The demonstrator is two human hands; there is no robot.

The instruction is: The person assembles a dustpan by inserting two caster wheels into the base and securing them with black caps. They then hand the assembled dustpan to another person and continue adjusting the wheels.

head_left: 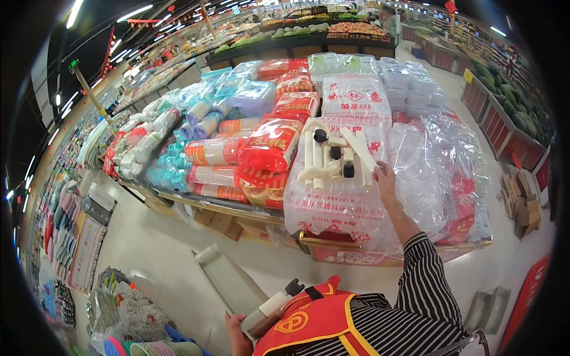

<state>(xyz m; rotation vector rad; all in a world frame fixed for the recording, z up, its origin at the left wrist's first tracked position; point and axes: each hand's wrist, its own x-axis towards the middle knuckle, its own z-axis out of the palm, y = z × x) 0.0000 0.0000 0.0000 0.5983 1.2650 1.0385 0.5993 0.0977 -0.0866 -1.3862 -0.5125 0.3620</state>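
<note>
My right hand reaches forward over a display of packaged plastic bags, its fingers closed on the near end of a flat cream strip. Beside the strip, cream tube fittings with black knobs lie on a clear package of white bags. Low in front of me, my left hand grips the lower end of a long pale grey trough-shaped panel. A white cylinder with a black knob lies against the panel and my red apron; how it is held is hidden.
Red packages and rolled bags fill the display's left; clear-wrapped goods cover its right. Mops and brooms stand at lower left. Flattened cardboard and a grey tray lie on the floor at right.
</note>
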